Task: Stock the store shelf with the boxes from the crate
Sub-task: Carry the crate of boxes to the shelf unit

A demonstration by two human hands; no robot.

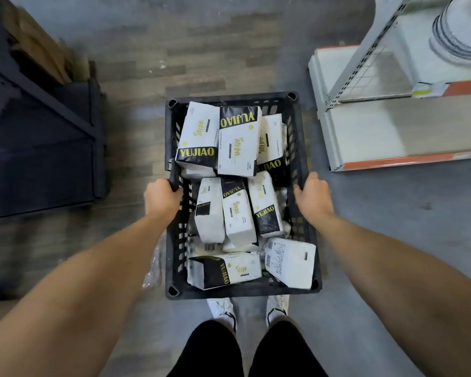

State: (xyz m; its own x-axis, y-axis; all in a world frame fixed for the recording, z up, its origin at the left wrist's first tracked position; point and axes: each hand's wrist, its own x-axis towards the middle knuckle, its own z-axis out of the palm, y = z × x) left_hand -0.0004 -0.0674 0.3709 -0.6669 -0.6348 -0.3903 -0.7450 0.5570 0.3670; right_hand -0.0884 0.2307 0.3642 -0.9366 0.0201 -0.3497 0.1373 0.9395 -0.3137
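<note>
- left hand (161, 197) and right hand (313, 195) each curl round a side rim of the crate (242, 293), fingertips hidden
- boxes (238, 141) piled between the hands (lower ones buried)
- shelf (392, 131) beyond right hand, cut off

Black slotted crate (172, 240); white-and-black boxes (238, 140) with yellow lettering
</note>
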